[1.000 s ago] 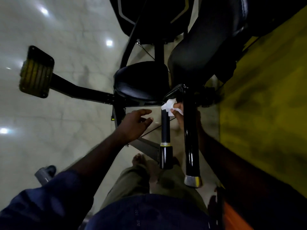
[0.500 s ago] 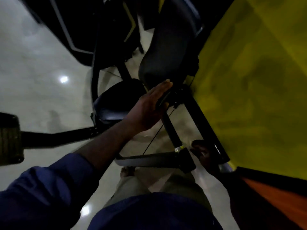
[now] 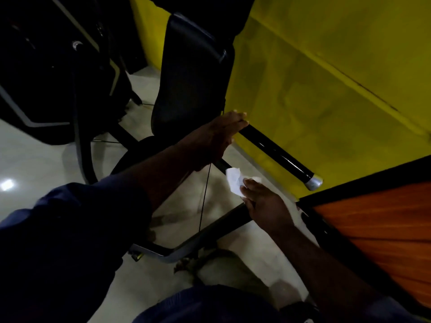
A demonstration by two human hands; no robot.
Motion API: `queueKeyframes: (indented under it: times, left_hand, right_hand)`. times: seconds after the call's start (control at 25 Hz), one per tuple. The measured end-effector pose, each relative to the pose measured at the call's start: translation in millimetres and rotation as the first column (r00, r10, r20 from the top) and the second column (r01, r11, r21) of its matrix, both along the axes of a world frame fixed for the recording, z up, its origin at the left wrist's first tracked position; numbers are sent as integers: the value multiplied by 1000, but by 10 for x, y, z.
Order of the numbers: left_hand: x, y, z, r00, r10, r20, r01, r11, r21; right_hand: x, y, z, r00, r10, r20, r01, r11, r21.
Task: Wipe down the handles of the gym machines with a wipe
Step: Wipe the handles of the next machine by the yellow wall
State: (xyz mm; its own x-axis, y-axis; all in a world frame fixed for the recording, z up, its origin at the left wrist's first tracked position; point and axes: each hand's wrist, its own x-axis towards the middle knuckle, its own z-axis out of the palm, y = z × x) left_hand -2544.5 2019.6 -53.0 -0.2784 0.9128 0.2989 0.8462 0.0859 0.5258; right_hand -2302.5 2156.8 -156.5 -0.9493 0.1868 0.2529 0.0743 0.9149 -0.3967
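A glossy black handle bar point(image 3: 275, 150) with a silver end cap point(image 3: 313, 182) slants down to the right in front of the yellow wall. My left hand point(image 3: 217, 138) rests on the bar's upper end with fingers stretched out straight. Lower down, my right hand point(image 3: 263, 203) pinches a crumpled white wipe point(image 3: 234, 181) just below and left of the bar, not touching it. A second black bar point(image 3: 224, 164) runs behind the left hand and is mostly hidden.
The machine's black backrest pad point(image 3: 191, 73) rises at the top centre, its round seat point(image 3: 140, 150) below. A grey frame tube point(image 3: 186, 245) and a thin cable point(image 3: 205, 194) cross the pale floor. A yellow wall point(image 3: 326, 78) and orange panel point(image 3: 377, 229) close the right side.
The view swung right and closer. My left hand slid from the backrest's edge onto the bar's top. My right hand rose from near the bar's lower end, and the wipe shows again.
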Motion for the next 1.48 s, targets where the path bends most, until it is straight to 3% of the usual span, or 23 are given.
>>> queueKeyframes:
  times: [0.08,0.24,0.4,0.6,0.68,0.8,0.88,1.0,1.12,1.36,1.48]
  left_hand:
    - [-94,47,-7,997,-7,75,12,998,-62]
    - [-241,45,-94,982,-72,172,79,996,-35]
    - [-351,70,-118,972,-65,224,79,996,-52]
    - [-362,35,-64,948,-76,310,102,992,-70]
    - [-351,40,-58,957,-45,287,67,996,-64]
    - [-396,57,-145,976,-68,205,76,997,-30]
    - [-433,79,-237,981,-93,171,102,994,-47]
    - [-452,85,-212,972,-113,205,148,975,-164]
    - [-431,-18,-142,958,-146,246,203,953,-224]
    - [-362,-69,-160,970,-233,-68,216,957,-195]
    - [-327,-68,-103,963,-248,-103,221,950,-222]
  right_hand:
    - [9,-14,-74,1000,10,21,-11,999,51]
    - [-554,-163,-143,990,20,142,-17,1000,-25]
    - [-1183,-321,-60,997,-33,70,32,999,22]
    - [-198,13,109,994,-96,50,91,991,93]
    - [-228,-7,46,986,-129,101,117,986,116]
    - [-1020,-419,-12,963,-183,199,196,980,-47]
    - [-1359,-520,53,956,-209,208,214,977,-5]
    - [-811,-338,71,958,-243,153,230,968,95]
    - [-204,-256,117,918,-340,205,306,934,183]
    - [-1478,-882,214,901,-411,139,404,912,72]
    - [-866,-585,102,879,-420,226,413,907,79]
